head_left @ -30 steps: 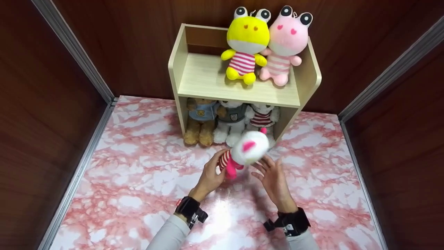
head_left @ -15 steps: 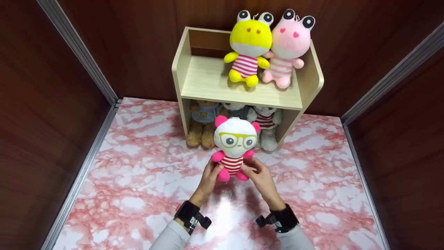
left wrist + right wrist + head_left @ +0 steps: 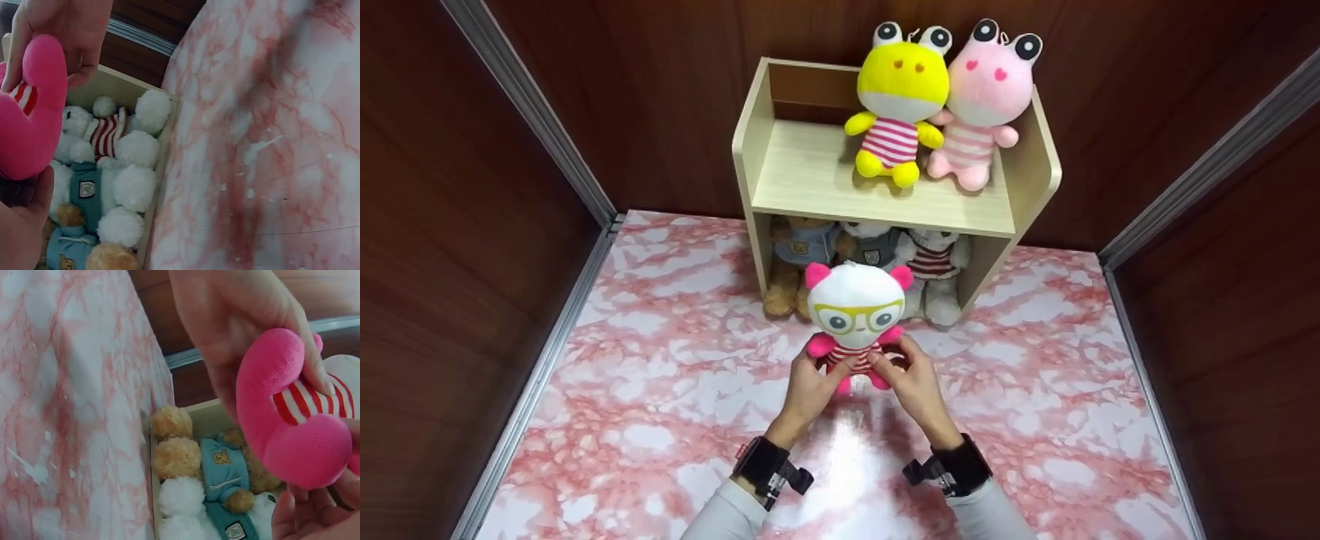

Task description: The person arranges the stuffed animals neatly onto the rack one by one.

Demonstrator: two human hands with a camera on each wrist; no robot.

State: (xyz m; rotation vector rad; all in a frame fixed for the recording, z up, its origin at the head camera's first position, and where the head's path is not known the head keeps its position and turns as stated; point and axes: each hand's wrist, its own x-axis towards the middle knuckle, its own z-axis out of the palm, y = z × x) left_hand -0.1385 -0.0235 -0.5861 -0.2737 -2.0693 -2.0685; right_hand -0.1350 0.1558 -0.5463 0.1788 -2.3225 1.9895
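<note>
A plush panda (image 3: 856, 300) with a white head, pink ears and limbs, yellow glasses and a red-striped body is held upright above the floor, facing me. My left hand (image 3: 808, 391) grips one side of its body, thumb across the stripes. On the other side my right hand (image 3: 919, 388) grips it too, the thumb pressing on its front. From below, the left wrist view shows the panda's pink legs (image 3: 42, 129). Between both hands in the right wrist view is its striped belly (image 3: 309, 402).
Behind stands a two-tier wooden shelf (image 3: 802, 169). A yellow frog plush (image 3: 901, 82) and a pink frog plush (image 3: 988, 86) sit on top, at the right. Below sit a brown bear (image 3: 781, 289), a white bear in grey (image 3: 876, 249) and one in stripes (image 3: 936, 262). Dark panels (image 3: 1222, 300) flank the marbled floor (image 3: 645, 390).
A second ago the left hand alone gripped the panda, tilted sideways, with the right hand open beside it. The right hand then took hold; the panda came upright and now sits slightly lower and further left.
</note>
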